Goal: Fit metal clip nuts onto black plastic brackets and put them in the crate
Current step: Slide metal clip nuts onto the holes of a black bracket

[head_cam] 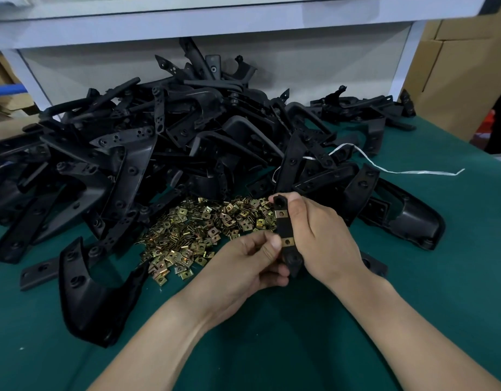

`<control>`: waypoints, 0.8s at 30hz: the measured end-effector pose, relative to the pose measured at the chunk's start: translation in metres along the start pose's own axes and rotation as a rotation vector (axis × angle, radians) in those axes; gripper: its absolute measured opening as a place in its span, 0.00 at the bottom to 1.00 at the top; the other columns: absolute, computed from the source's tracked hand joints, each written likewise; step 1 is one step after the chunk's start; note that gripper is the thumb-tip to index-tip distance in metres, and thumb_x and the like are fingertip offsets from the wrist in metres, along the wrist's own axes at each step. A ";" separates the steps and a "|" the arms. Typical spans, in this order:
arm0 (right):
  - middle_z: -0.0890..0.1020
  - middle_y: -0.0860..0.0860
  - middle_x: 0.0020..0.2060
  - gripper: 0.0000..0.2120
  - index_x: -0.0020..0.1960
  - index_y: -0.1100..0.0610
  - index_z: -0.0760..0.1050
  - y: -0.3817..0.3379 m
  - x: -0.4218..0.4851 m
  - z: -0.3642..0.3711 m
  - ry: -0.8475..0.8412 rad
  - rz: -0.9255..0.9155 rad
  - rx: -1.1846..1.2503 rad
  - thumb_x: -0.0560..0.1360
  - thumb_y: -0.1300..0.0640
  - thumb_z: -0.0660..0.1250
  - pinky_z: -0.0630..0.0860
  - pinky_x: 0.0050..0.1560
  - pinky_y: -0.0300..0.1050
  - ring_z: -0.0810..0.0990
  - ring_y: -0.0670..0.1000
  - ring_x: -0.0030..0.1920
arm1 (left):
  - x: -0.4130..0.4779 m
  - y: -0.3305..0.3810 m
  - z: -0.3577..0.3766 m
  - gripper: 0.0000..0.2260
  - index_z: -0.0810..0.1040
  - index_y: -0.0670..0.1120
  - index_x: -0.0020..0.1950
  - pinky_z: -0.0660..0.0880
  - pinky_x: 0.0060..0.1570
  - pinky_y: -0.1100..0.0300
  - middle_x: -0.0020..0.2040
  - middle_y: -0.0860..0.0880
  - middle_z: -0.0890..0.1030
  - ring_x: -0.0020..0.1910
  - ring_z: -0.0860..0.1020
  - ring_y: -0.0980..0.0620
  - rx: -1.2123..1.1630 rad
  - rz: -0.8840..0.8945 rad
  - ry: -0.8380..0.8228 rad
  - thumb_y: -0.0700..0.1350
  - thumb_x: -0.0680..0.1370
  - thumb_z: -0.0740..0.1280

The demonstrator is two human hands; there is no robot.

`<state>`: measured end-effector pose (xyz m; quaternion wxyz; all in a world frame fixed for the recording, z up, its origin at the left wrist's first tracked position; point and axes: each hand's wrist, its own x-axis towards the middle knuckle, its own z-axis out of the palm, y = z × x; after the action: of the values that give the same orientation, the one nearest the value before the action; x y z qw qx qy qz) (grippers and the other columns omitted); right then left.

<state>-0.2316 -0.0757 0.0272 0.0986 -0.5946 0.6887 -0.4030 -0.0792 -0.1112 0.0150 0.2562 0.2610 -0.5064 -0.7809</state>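
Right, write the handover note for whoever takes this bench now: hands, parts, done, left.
Left hand: holds the lower end of the bracket, thumb at the lower nut.
Right hand: grips the bracket's upper part.
Parts: the nut pile lies on the table just behind the hands, with the bracket heap behind it.
Done: upper nut and lower nut sit on the held bracket.
Left: put it in the crate, which is not in view, then work through the heap.

The green-covered table (413, 292) carries a far heap of black plastic brackets (164, 131), a central pile of brass-coloured clip nuts (192, 232) and a white strap (398, 170) at right.
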 end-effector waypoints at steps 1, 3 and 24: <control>0.83 0.43 0.55 0.28 0.64 0.45 0.79 0.000 0.001 0.000 0.022 0.008 0.023 0.82 0.41 0.42 0.76 0.54 0.48 0.80 0.46 0.54 | 0.000 0.000 -0.001 0.11 0.78 0.40 0.51 0.79 0.42 0.61 0.40 0.45 0.80 0.37 0.78 0.54 -0.013 0.000 -0.008 0.48 0.78 0.65; 0.83 0.42 0.48 0.28 0.63 0.45 0.80 0.000 0.001 -0.002 0.057 -0.002 0.031 0.82 0.41 0.43 0.75 0.48 0.42 0.80 0.44 0.49 | -0.001 0.001 -0.003 0.10 0.80 0.43 0.50 0.79 0.44 0.60 0.42 0.45 0.81 0.39 0.78 0.53 -0.032 -0.001 -0.038 0.48 0.79 0.65; 0.81 0.42 0.54 0.32 0.65 0.46 0.78 -0.002 0.000 0.003 0.075 -0.049 -0.125 0.82 0.40 0.37 0.75 0.45 0.47 0.80 0.47 0.50 | 0.000 -0.002 -0.002 0.19 0.75 0.35 0.62 0.79 0.44 0.59 0.44 0.43 0.81 0.40 0.79 0.50 0.006 0.015 -0.010 0.49 0.79 0.62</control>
<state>-0.2280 -0.0767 0.0261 0.0258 -0.6007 0.7010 -0.3835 -0.0783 -0.1120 0.0126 0.2588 0.2541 -0.5118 -0.7788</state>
